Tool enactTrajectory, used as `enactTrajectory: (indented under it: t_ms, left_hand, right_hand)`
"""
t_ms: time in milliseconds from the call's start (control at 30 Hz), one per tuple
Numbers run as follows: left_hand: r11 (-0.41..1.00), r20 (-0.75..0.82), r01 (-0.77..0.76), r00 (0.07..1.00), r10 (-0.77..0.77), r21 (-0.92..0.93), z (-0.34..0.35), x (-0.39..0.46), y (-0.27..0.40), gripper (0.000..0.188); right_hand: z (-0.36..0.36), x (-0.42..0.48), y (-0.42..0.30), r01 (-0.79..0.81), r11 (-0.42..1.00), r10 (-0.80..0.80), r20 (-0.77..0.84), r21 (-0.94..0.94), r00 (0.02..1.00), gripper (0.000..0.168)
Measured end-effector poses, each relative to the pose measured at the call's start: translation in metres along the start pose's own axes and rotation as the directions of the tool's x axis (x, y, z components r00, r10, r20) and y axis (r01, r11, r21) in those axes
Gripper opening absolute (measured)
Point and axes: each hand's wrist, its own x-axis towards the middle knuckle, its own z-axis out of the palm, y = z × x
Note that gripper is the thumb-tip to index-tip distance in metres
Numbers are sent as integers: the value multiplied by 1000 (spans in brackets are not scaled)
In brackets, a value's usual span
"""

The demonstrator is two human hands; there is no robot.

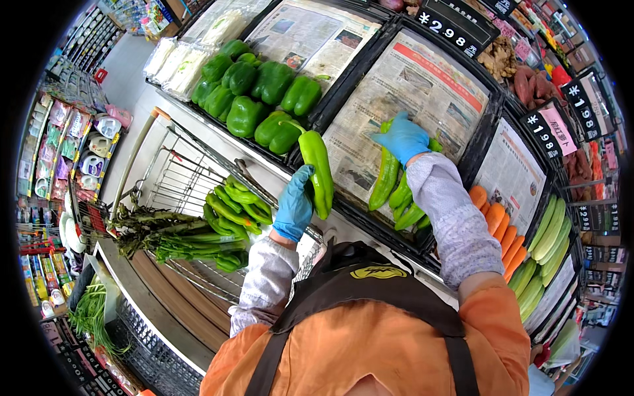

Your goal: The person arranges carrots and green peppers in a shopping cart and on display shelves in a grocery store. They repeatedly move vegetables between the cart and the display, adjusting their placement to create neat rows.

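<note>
My left hand (295, 203), in a blue glove, grips a long light-green pepper (317, 173) held upright by its lower side, beside the front edge of the display. My right hand (403, 137), also gloved in blue, rests over the upper ends of several long green peppers (384, 180) lying in a newspaper-lined bin (366, 111). It covers part of them, and whether its fingers close around one is hidden. More long green peppers (235, 205) lie in a metal shopping cart (183, 173) at my left, next to bunches of leafy green stalks (193, 245).
Green bell peppers (247, 116) and bagged white mushrooms (183, 67) fill the front of the neighbouring bin. Carrots (500, 230) and pale green squash (550, 232) lie at right. Black dividers (354, 64) separate the bins. Price signs (458, 24) stand behind. A wooden-slatted surface (183, 302) lies below the cart.
</note>
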Motion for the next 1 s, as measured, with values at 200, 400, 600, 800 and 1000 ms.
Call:
enactTrajectory:
  t_ms: [200,400,600,800,1000]
  left_hand:
    - [1000,-6,5,1000,-5,-2,-10,3,-12,42]
    - [999,10,21,1000,-21,-44,5,4,-10,46]
    - [982,254,158,950,-181,108,32,0,3,48]
    - [962,348,222,899,-266,161,57,-3,-5,51]
    - [948,321,116,923,-213,295,75,-7,-19,53]
  right_hand:
    - [-2,7,11,70,992,-76,51,106,996,88]
    - [-24,-9,41,327,610,-521,54,722,852,67]
    - [-50,-33,44,192,140,-627,-63,971,776,59]
    - [-49,-44,45,64,-62,-560,-88,996,824,59]
    - [-60,-58,19,262,309,-410,-120,914,904,62]
